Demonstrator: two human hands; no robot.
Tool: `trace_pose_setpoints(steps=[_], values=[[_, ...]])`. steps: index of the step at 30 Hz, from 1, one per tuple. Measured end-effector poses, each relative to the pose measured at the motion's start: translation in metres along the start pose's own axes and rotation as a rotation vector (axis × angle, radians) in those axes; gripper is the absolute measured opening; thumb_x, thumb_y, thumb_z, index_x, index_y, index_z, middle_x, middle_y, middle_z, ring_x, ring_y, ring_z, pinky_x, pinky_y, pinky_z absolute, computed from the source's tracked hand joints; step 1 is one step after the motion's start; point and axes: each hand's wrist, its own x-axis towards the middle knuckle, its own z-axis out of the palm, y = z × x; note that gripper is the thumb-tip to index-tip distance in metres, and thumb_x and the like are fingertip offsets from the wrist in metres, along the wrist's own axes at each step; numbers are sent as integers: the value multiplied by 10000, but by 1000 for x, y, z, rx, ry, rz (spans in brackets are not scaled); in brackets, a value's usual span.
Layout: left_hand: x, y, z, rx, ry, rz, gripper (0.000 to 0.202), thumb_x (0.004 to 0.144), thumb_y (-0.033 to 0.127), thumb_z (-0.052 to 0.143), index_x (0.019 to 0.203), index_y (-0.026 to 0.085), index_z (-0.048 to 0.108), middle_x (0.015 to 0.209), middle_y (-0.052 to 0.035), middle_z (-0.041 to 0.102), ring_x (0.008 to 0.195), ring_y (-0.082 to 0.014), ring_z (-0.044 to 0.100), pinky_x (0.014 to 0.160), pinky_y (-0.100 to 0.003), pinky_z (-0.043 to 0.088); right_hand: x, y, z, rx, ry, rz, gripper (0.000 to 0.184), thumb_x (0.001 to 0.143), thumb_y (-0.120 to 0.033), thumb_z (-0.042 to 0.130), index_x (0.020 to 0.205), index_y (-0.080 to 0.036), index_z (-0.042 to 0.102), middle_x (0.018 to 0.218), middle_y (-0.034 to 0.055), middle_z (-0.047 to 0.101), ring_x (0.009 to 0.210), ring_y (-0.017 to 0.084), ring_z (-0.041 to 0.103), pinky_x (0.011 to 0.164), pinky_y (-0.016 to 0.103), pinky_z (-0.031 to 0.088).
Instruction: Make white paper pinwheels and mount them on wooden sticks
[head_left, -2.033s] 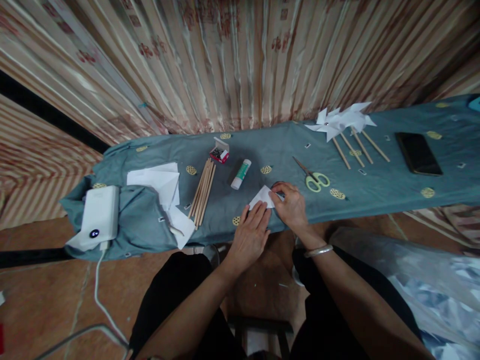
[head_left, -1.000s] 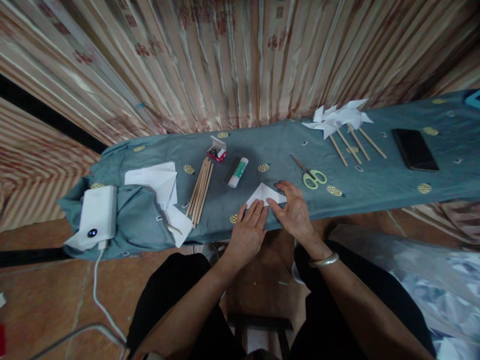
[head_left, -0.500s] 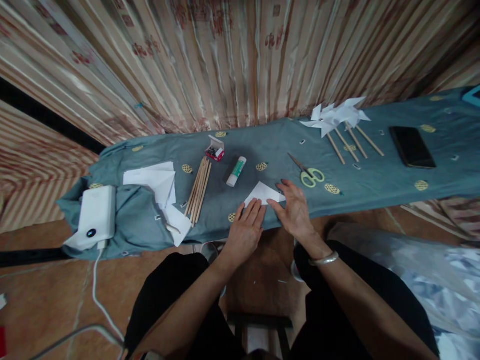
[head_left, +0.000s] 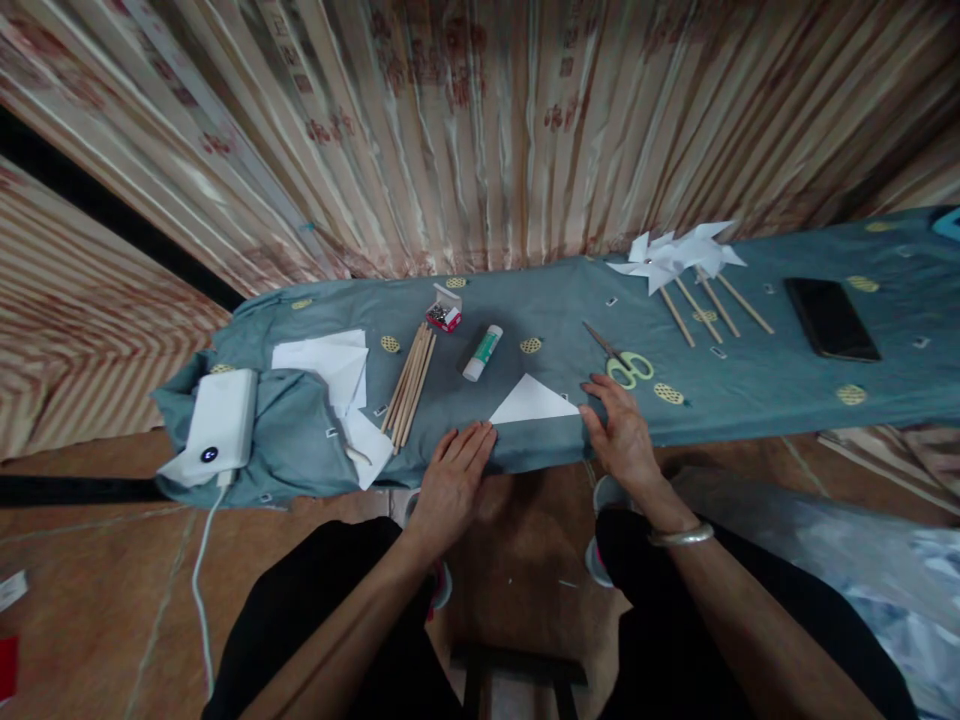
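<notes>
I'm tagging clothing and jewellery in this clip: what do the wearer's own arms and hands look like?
The left hand and right hand wear no gloves. A silver-coloured bangle circles the right wrist; none shows on the left. Both forearms are bare, without sleeves in view.

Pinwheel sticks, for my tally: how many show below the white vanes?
4: first stick nearest the scissors, fourth stick nearest the phone, second stick and third stick between. White vanes may hide more.
</notes>
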Motion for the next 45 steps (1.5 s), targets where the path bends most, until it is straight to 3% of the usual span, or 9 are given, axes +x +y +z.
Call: trace_pose_setpoints(steps=[8,16,20,25,30,32,34,36,45], values=[[3,4,-5,-16,3,-22,543,866,145,519,1398,138,413,1420,-145,515,1335,-262,447,1106,-483,357,9,-9,-4,61,-9,-19,357,946,-309,343,1126,-202,632,1213,143,634,1196,274,551,1039,513,410],[5,8,-13,-43,-30,-41,521,854,136,547,1365,135,447,1431,-144,503,1346,-266,433,1105,-483,353,16,-23,8,42,-114,-27,261,852,-349,541,992,-180,682,1260,162,620,1164,316,569,995,516,439],[11,10,-16,-69,-22,-71,488,862,169,563,1339,128,470,1379,-148,549,1294,-278,481,1066,-480,398,18,-26,5,192,-72,90,175,813,-329,562,877,-211,673,1155,119,683,1039,279,644,924,475,493],[24,13,-20,-140,56,-129,537,870,185,555,1386,143,411,1407,-167,503,1268,-278,501,1046,-468,426,19,-26,4,488,-80,335,196,729,-385,628,786,-201,667,786,62,730,702,224,680,705,388,548],[43,17,-22,-308,190,-156,572,868,195,562,1406,147,374,1430,-173,458,1333,-276,433,1096,-467,395,15,-29,0,687,-71,352,216,710,-414,661,757,-203,659,727,41,724,648,184,657,631,319,534],[51,19,-22,-389,185,-189,569,862,187,566,1400,169,382,1424,-159,463,1225,-266,534,1058,-465,440,13,-32,-4,671,-79,333,208,727,-407,662,782,-206,664,792,47,736,696,184,669,686,327,544],[56,23,-20,-467,157,-227,565,859,172,560,1397,179,385,1426,-160,457,989,-216,643,983,-443,504,10,-35,-8,608,-99,298,191,755,-396,650,808,-213,669,859,50,742,754,191,678,755,350,547],[60,25,-17,-524,141,-245,560,852,156,557,1388,183,395,1426,-161,452,818,-168,656,923,-422,541,7,-38,-12,550,-125,259,175,785,-385,632,829,-221,672,912,49,743,803,199,680,798,366,544],[59,27,-12,-582,149,-224,473,844,131,557,1308,177,483,1426,-165,453,837,-159,671,811,-362,587,5,-34,-11,549,-215,254,266,833,-449,579,904,-218,688,898,57,745,815,212,689,791,354,539]])
